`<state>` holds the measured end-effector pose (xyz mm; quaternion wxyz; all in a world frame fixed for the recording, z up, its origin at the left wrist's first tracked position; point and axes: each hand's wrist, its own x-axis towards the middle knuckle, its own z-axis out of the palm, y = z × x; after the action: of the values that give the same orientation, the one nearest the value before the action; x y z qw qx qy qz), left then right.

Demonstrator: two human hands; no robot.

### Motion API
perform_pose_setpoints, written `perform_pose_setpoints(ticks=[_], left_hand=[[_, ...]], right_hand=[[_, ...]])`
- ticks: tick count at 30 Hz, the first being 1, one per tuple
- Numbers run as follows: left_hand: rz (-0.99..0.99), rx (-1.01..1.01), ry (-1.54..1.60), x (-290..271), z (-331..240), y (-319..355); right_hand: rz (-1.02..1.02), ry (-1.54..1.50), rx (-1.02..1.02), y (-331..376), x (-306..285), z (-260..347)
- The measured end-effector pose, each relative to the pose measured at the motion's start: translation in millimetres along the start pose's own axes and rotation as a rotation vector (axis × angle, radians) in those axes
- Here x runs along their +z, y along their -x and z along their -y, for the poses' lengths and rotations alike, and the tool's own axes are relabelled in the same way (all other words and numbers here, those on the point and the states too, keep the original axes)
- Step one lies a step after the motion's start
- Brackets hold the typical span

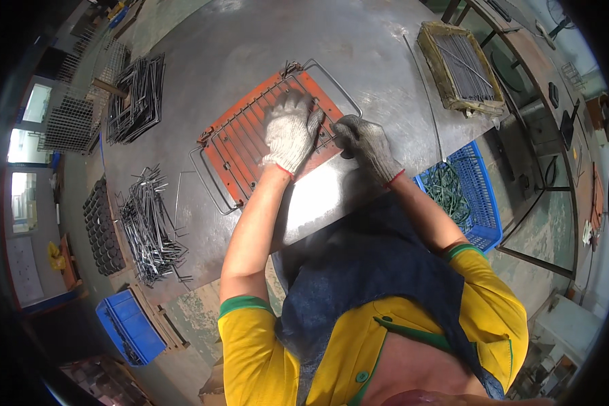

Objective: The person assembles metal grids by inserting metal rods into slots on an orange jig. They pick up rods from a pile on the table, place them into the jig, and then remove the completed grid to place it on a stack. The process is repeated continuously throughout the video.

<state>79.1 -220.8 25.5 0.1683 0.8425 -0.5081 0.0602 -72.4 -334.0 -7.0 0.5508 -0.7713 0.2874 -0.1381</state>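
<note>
An orange-red rectangular board lies tilted across the metal table, with a row of parallel wire rods on it. Bent wire handles stick out at its two ends, one wire handle at the upper right and another wire handle at the lower left. My left hand, in a white knit glove, rests on the rods with its fingers stretched out. At the board's right corner my right hand, in a greyed glove, has its fingers closed; what they pinch is hidden.
A heap of bent wire pieces lies on the table's left, below stacked wire frames. At the upper right sits a tray of straight rods, beside one long loose rod. A blue basket holds green strands; a blue bin stands lower left.
</note>
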Motion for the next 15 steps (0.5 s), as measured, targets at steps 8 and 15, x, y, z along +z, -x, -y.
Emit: perform_pose_setpoints(ticks=[8, 15], left_hand=[[-0.061, 0.049, -0.155, 36.2, 13.4, 1.7], [-0.255, 0.024, 0.058, 66.5, 20.4, 9.2]], right_hand=[[-0.217, 0.469, -0.288, 13.1, -9.0, 29.5], [-0.486, 0.802, -0.597, -23.8, 8.0, -52.1]])
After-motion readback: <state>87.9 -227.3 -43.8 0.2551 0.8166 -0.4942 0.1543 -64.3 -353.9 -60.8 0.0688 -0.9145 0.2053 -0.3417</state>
